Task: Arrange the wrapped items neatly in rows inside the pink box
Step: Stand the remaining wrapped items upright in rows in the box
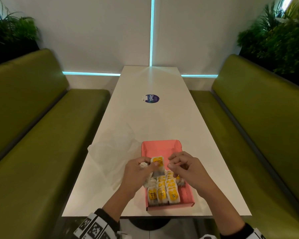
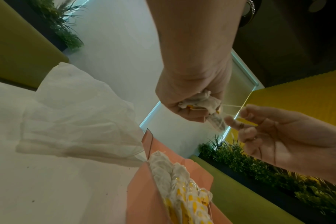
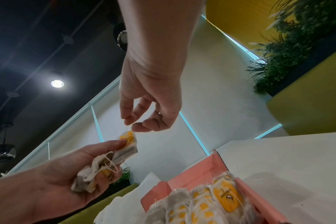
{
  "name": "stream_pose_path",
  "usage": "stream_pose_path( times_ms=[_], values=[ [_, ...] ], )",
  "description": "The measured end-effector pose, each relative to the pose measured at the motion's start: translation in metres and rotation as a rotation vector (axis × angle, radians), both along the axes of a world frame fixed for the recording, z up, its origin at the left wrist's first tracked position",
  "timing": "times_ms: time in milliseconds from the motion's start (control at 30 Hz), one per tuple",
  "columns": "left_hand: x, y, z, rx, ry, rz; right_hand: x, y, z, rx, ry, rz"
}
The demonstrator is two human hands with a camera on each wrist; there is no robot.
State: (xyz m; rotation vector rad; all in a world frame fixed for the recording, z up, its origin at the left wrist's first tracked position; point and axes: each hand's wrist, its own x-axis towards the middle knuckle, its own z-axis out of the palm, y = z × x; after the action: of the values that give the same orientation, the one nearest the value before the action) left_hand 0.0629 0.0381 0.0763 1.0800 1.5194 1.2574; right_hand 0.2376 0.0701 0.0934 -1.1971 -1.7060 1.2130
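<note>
At the far left we see a glossy olive-green padded bench with dark leafy plants behind its backrest. Next comes the long, smooth white surface, and on its left part a crumpled, translucent white plastic bag lies in soft folds just beside the pink box. Our left hand hovers over the box's left side, forearm angled up from the near edge; its grip is clamped on wrapped items: thumb and fingers pinch one flat, papery sachet with a yellow label upright, while more crinkled sachets are bunched in the curled palm. A thin pale string runs from that bundle to our right hand. The pink box is a shallow rectangular cardboard tray, matte, with low upright walls; its near half holds rows of the same white sachets, yellow labels facing up, overlapping like shingles in about three columns, while its far half shows bare pink floor. The right hand is raised above the box's right side, wrist bent down, with thumb and forefinger tips pressed together on the string and the other fingers loosely curled. Farther up the surface sits a round dark-blue sticker with white lettering. At the right, a second olive-green bench mirrors the first, with more plants above it.
</note>
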Motion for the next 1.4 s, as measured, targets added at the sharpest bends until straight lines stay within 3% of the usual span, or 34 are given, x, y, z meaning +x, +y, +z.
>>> stream_pose_path(
  times_ms=[100,333,467,733,867,1067,1400],
  values=[
    [0.000,0.000,-0.005,0.060,0.054,0.076,0.000,-0.002,0.003,-0.051,-0.024,0.032],
    [0.012,-0.007,-0.008,0.243,0.064,0.108,-0.012,0.001,-0.007,0.139,-0.486,-0.009],
    [0.012,-0.007,-0.014,0.343,0.123,0.052,-0.014,0.001,-0.006,0.200,-0.589,-0.003],
    [0.007,-0.008,-0.014,0.364,0.047,-0.079,-0.012,0.004,-0.002,0.167,-0.403,0.029],
    [0.006,-0.008,-0.011,0.325,-0.008,-0.109,-0.011,0.003,-0.002,0.024,-0.294,0.104],
    [0.008,-0.010,-0.006,0.226,-0.097,-0.083,-0.007,-0.001,0.000,-0.157,-0.086,0.069],
    [0.012,-0.008,-0.008,0.104,-0.171,0.014,-0.006,-0.006,0.002,-0.158,-0.216,0.112]
  ],
)
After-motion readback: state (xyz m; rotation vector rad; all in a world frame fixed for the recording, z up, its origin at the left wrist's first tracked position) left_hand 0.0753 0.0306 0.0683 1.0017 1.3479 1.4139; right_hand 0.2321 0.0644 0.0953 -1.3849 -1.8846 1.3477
